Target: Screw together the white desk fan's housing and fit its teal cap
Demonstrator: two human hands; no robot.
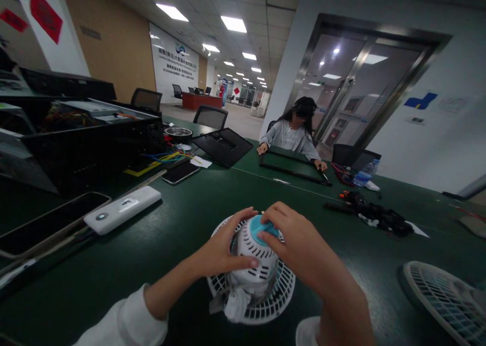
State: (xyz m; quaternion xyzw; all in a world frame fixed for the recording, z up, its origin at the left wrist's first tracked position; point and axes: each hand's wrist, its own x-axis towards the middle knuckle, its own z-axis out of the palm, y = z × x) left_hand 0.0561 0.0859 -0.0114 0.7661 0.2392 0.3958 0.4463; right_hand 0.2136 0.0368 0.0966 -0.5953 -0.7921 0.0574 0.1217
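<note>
A small white fan body (252,265) lies face down on the dark green table (235,194), its round rear grille spread flat and its vented motor housing pointing up. My left hand (224,247) wraps the housing from the left, thumb pressed on its side. My right hand (292,240) grips from the right, fingertips on the blue cap (260,226) at the top. Both hands are closed on the fan.
A detached white fan grille (444,298) lies at the right edge. A white power bank (123,208) and phones (180,173) sit left, beside an open black computer case (83,133). Black tools (375,215) and a water bottle (365,172) lie ahead. Across the table a person (294,133) handles a flat panel.
</note>
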